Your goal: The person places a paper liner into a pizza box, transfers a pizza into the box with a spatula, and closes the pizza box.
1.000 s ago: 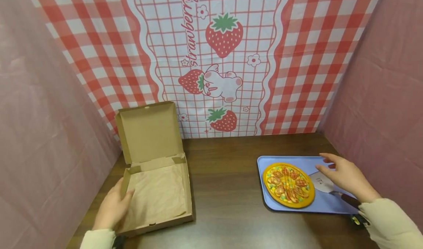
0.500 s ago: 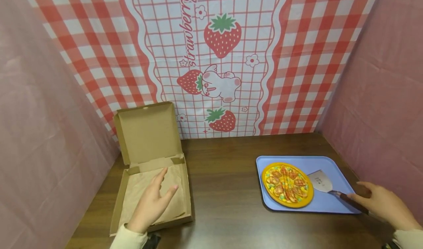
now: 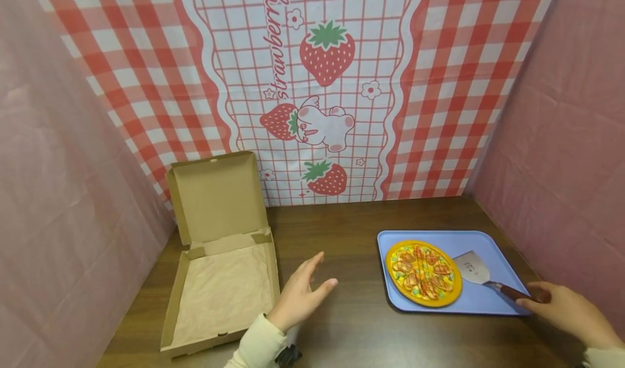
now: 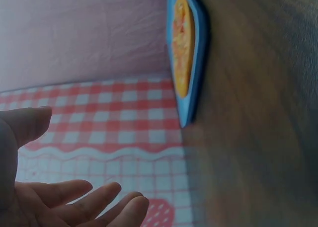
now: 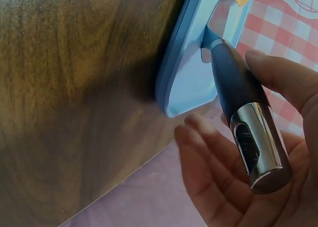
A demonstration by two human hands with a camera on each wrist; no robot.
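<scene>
My right hand (image 3: 571,308) is at the dark handle of a metal spatula (image 3: 472,267), thumb along one side and fingers curled round the other in the right wrist view. The handle (image 5: 236,78) ends in a shiny metal cap. The spatula's blade lies on a blue tray (image 3: 498,248), its front edge beside a pizza (image 3: 423,273) with a yellow crust. My left hand (image 3: 300,297) hovers over the table right of an open cardboard pizza box (image 3: 168,313), fingers extended and thumb apart, holding nothing. Brown paper (image 3: 229,286) lines the box.
The box lid (image 3: 217,200) stands upright at the back, near a checked strawberry cloth (image 3: 327,58). Pink cloth walls (image 3: 552,140) close off both sides. The dark wooden table (image 3: 337,232) runs between box and tray.
My left hand has left the box's left side, crossed over it and moved right over the table. My right hand has drawn back from above the blade to the spatula's handle.
</scene>
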